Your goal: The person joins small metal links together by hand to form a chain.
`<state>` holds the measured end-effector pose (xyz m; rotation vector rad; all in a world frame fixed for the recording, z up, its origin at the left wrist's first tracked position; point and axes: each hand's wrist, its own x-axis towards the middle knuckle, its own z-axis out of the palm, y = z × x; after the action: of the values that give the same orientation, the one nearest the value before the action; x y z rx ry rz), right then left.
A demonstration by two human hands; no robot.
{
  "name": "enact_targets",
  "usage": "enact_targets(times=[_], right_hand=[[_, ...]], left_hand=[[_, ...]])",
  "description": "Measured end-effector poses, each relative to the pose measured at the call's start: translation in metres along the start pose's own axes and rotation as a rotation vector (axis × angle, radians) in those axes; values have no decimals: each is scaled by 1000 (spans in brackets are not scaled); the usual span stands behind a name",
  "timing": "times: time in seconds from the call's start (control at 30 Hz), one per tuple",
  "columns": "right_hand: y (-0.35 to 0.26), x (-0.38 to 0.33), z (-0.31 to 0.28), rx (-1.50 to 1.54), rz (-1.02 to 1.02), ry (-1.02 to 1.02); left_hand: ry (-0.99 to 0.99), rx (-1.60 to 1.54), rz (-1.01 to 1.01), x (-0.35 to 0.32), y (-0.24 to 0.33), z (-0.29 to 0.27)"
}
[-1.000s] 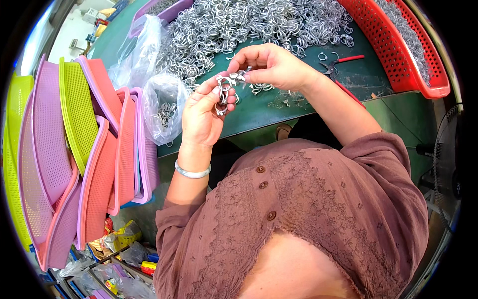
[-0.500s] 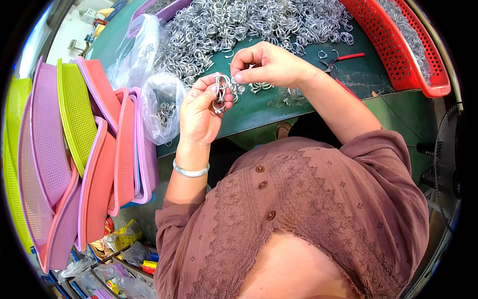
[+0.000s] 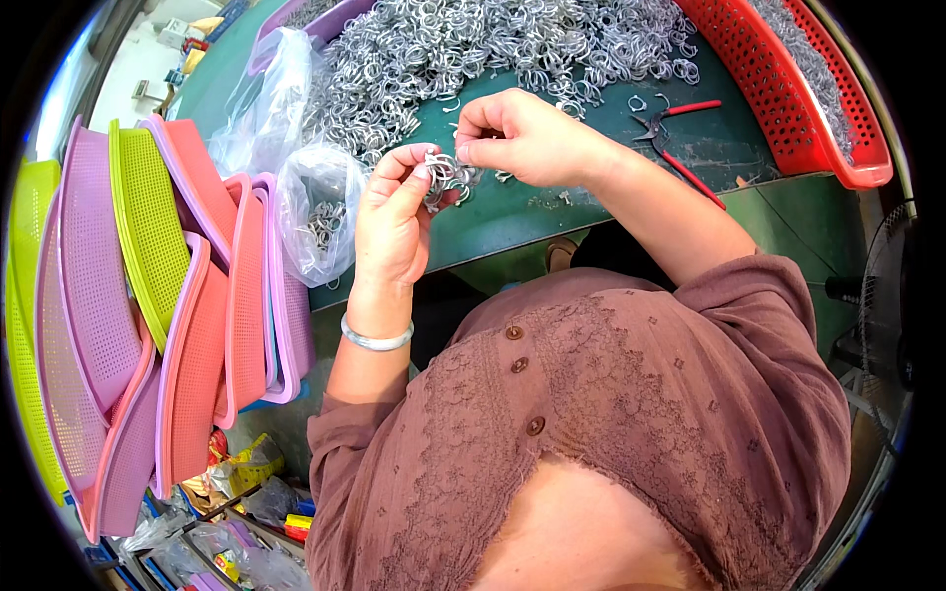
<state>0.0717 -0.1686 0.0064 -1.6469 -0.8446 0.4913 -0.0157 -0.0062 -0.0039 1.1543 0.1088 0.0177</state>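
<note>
In my left hand a small bunch of silvery metal rings is held between thumb and curled fingers. My right hand is pinched at the right side of that bunch, thumb and forefinger closed on what looks like a ring, mostly hidden by the fingertips. Both hands are raised just over the near part of the green table. Beyond them spreads a large heap of similar metal rings.
Right of my right hand lie red-handled pliers. A red perforated basket stands at the far right. A clear plastic bag with some rings sits left of my left hand. Stacked coloured baskets fill the left side.
The rings in my left hand have shifted into a tighter bunch. My right hand has moved very slightly and stays pinched beside it.
</note>
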Motion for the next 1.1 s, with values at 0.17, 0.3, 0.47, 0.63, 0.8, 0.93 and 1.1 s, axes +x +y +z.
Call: enact_targets(times=[0.17,0.3,0.47,0.63,0.8,0.93,1.1], right_hand=[[-3,0,4,22,73,15],[-6,1,6,-56,66,-13],[3,5,9,58,178,-89],[-6,2,16,-13,251,-49],[2,2,21,-54,99,10],[6,3,19,-75,83,38],[18,4,14,123,81,-9]], left_hand=[[-44,149,96,3,-3,-8],[-60,375,209,4,-2,-12],[-169,603,387,7,8,-12],[-291,671,460,12,8,-26],[-233,632,333,9,8,-24],[-99,466,100,7,1,-20],[-47,50,-93,8,-2,-22]])
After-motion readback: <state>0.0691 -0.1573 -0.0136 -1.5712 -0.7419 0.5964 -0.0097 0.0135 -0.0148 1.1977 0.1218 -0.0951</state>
